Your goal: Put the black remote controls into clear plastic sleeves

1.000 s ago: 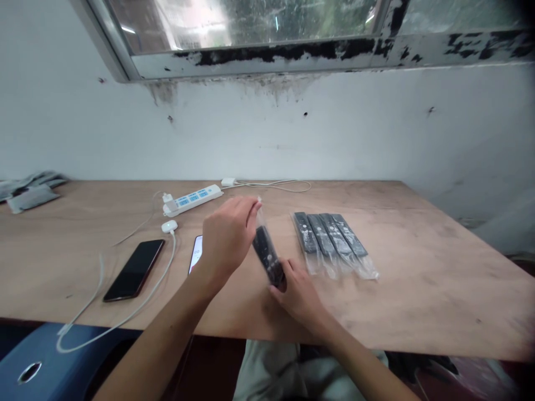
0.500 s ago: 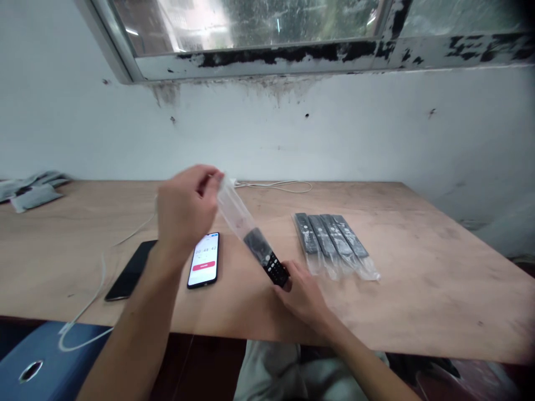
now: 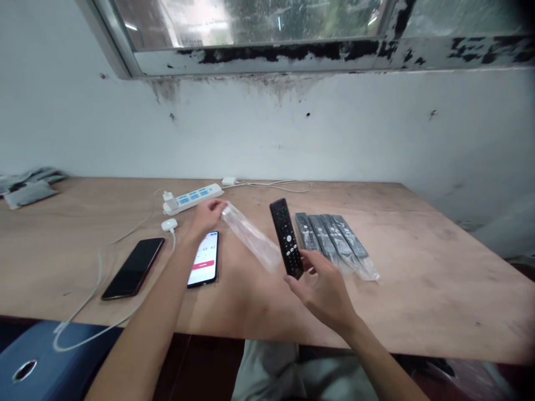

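Note:
My right hand [image 3: 324,284] grips a black remote control [image 3: 286,238] by its lower end, holding it upright and slightly tilted with its buttons facing me. Pinched in my left hand [image 3: 208,216] is one end of a clear plastic bag [image 3: 253,236], which stretches towards the remote but looks apart from it. Several bagged remote controls [image 3: 330,236] lie side by side on the table behind my right hand. Below my left hand, a phone with a lit timer screen [image 3: 204,260] is partly covered by my wrist.
On the wooden table [image 3: 434,267], a dark phone [image 3: 134,269] lies at the left beside a white cable. A white power strip [image 3: 194,199] sits near the wall. Grey cloth-like items [image 3: 33,189] lie at the far left. A blue stool [image 3: 45,362] stands below the table edge.
The remote has come out of the plastic bag and is now raised in my right hand. My left hand has lowered with the bag, uncovering the power strip.

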### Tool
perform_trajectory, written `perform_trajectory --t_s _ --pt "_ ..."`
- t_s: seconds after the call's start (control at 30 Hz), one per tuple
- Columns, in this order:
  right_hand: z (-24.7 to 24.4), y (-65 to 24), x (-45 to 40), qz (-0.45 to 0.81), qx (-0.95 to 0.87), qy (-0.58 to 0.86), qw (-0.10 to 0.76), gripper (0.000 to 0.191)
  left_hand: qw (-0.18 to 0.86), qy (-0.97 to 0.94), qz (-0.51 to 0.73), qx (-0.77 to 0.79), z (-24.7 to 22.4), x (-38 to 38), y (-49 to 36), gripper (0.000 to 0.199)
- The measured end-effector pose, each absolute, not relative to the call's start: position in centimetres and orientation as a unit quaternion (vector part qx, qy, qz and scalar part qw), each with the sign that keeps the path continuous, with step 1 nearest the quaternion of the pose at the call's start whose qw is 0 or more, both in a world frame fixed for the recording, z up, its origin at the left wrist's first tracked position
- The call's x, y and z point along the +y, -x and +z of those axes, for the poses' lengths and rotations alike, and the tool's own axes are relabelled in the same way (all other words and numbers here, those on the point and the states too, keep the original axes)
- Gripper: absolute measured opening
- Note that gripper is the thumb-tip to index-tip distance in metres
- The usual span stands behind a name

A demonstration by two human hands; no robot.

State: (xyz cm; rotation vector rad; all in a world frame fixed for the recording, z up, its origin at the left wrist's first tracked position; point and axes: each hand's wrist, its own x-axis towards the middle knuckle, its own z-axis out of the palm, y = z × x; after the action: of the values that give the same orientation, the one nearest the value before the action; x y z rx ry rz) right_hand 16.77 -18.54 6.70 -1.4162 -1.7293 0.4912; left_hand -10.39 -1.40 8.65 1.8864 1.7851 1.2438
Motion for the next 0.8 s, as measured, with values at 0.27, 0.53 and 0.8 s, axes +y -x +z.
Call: perform_trajectory --t_s 0.27,0.53,0.8 --pt "5.9 -15.1 -17.8 0.217 -0.71 0.591 0.317 0.021 0.24 -0.693 0.27 0.624 3.0 -1.0 8.2 0.034" --pt "4.3 -13.5 -17.0 0.18 -0.73 0.618 0.231 0.013 0.228 -0.709 0.225 0.629 1.2 -0.5 8.6 0.033" --pt "3.0 -12.5 -16.6 0.158 -0.737 0.628 0.193 0.011 0.184 -0.724 0.178 0.641 1.3 -0.4 8.1 0.031"
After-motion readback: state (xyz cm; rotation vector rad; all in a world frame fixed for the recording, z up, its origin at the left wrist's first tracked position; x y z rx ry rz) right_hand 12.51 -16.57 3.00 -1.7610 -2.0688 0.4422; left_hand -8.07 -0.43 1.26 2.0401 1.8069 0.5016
